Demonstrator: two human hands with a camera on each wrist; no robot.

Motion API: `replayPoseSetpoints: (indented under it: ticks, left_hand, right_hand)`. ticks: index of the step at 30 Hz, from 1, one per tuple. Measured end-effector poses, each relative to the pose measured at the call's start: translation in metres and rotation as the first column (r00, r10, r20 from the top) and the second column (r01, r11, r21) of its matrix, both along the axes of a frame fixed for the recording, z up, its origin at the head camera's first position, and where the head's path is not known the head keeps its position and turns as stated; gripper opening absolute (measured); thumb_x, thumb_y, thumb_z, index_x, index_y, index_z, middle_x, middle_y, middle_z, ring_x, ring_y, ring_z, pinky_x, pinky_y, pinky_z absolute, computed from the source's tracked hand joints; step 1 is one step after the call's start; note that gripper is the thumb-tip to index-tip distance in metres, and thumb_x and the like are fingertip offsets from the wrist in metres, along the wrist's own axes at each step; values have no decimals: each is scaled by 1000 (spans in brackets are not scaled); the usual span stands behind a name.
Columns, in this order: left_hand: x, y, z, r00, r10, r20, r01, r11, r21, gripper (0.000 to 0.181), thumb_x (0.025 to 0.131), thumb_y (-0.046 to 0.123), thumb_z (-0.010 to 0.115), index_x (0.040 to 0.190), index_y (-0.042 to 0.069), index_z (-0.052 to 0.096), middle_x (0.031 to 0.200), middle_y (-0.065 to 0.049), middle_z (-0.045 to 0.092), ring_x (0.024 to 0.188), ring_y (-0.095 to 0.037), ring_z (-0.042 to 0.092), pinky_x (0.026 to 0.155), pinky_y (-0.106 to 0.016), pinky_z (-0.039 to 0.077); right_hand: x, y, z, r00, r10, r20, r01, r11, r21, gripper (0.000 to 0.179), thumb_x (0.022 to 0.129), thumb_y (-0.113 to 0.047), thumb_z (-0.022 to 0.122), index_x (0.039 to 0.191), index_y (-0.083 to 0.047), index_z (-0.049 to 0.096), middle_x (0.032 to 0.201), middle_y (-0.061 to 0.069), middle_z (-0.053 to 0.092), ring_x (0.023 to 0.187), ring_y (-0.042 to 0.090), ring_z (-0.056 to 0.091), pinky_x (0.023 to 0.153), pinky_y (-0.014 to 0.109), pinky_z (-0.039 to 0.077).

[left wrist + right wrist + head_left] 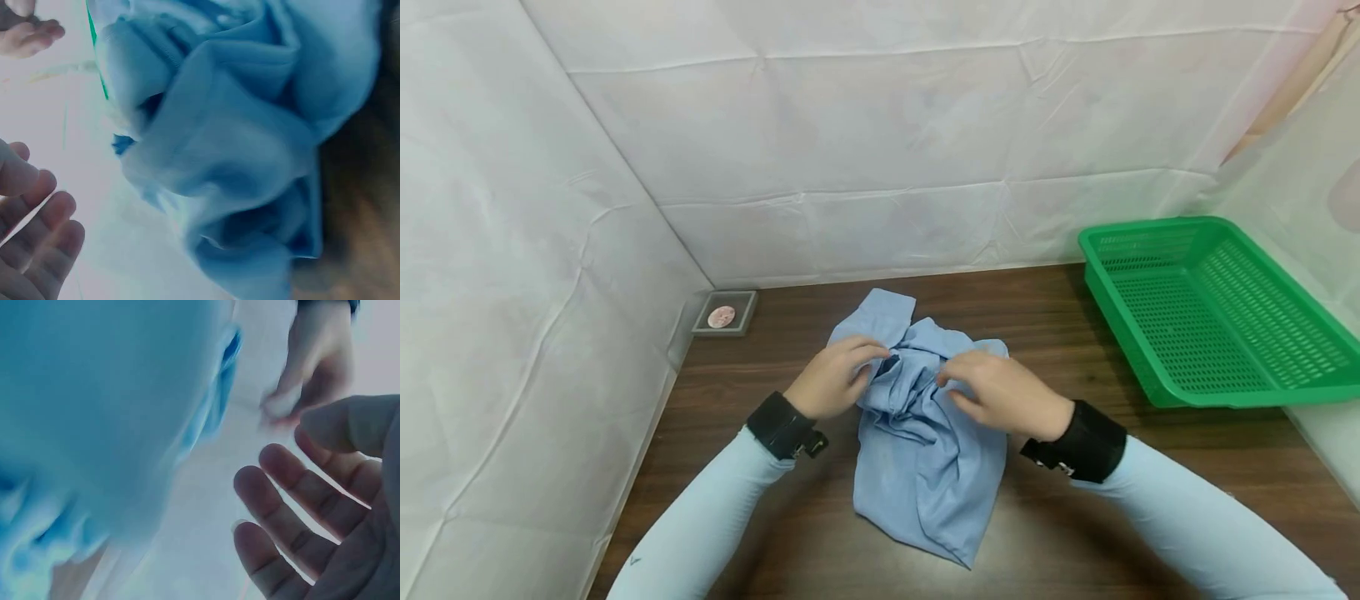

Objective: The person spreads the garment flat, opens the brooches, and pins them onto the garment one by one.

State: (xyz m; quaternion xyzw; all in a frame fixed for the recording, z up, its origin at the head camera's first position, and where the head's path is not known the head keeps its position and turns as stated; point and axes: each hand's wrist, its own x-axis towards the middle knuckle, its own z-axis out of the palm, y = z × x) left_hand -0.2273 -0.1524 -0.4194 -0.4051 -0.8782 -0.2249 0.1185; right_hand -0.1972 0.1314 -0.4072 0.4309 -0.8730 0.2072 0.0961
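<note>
A crumpled light blue garment [925, 492] lies bunched on the dark wooden table [715, 417], with a small dark patch near its upper left folds. My left hand [831, 379] is over the garment's left side, fingers loosely bent and nothing in them. Over the right side is my right hand [1007, 396], its fingers also relaxed and holding nothing. In the left wrist view, the left hand's fingers [56, 240] stand apart from the fabric. The right wrist view shows the right fingers [269, 500] spread beside the blurred cloth.
A green plastic basket [1157, 367] with perforated sides stands at the right. A small grey square tray [726, 329] with a round pinkish piece [721, 317] sits at the back left corner. White sheeting [880, 150] hangs behind the table and along both sides.
</note>
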Motion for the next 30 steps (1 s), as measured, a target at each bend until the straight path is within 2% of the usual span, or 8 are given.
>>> replayPoseSetpoints:
  ticks: [2, 6, 11, 16, 19, 23, 26, 30]
  left_hand:
    - [-9, 9, 4, 999, -39, 1, 39, 999, -35, 33, 87, -5, 62, 117, 8, 67, 117, -3, 64, 111, -16, 58, 94, -30, 47]
    - [-26, 24, 9, 995, -82, 65, 90, 986, -142, 37, 86, -7, 60, 119, 10, 67, 117, -3, 64, 114, -16, 57, 94, -30, 46]
    - [-42, 37, 7, 987, -63, 145, 108, 939, -328, 43, 85, -7, 56, 122, 12, 65, 117, -2, 65, 114, -16, 57, 97, -30, 44]
    - [-51, 39, 0, 984, -18, 180, 94, 900, -425, 40, 85, -1, 59, 122, 12, 66, 121, -2, 65, 117, -17, 57, 99, -31, 44]
    - [-54, 37, -7, 983, -5, 184, 91, 884, -459, 39, 85, 2, 60, 121, 14, 67, 120, 0, 65, 116, -16, 57, 98, -31, 44]
    - [-58, 34, -17, 985, -30, 168, 106, 878, -467, 38, 81, 1, 63, 116, 14, 69, 115, -1, 67, 112, -18, 59, 97, -32, 45]
    - [-62, 29, -26, 992, -39, 122, 93, 877, -471, 36, 78, 3, 66, 112, 14, 71, 107, -1, 69, 103, -19, 62, 92, -33, 48]
    - [-66, 21, -36, 998, -19, 59, 46, 867, -496, 35, 76, 6, 67, 110, 16, 71, 97, 2, 69, 90, -17, 61, 82, -32, 50]
  right_hand:
    - [3, -17, 2, 999, 50, 13, -51, 998, 38, 15, 87, -16, 71, 101, -13, 69, 97, -2, 66, 90, 12, 61, 76, 31, 52]
    - [3, -43, -6, 994, 112, 7, -112, 986, 122, 19, 88, -22, 70, 106, -13, 69, 100, -2, 64, 95, 12, 60, 80, 30, 51]
    - [-7, -59, -20, 994, 110, -14, -106, 978, 181, 21, 88, -26, 70, 105, -13, 69, 101, -1, 63, 97, 13, 59, 82, 29, 51]
    - [-14, -65, -32, 997, 74, 4, -73, 970, 230, 25, 86, -33, 72, 102, -14, 69, 99, 0, 64, 93, 15, 61, 79, 31, 52]
    - [-15, -66, -39, 997, 52, 53, -63, 966, 250, 27, 84, -37, 73, 97, -14, 71, 94, -1, 64, 85, 13, 61, 73, 31, 52]
    - [-15, -69, -44, 993, 18, 115, -47, 966, 255, 30, 81, -41, 76, 88, -13, 69, 85, -3, 60, 72, 10, 57, 62, 28, 50]
    - [-15, -71, -47, 991, -4, 136, -32, 965, 262, 33, 78, -43, 78, 81, -14, 64, 78, -5, 52, 62, 8, 50, 54, 26, 44]
    - [-15, -75, -52, 989, -34, 142, -11, 952, 305, 39, 76, -50, 77, 79, -16, 57, 73, -5, 45, 57, 7, 43, 50, 25, 39]
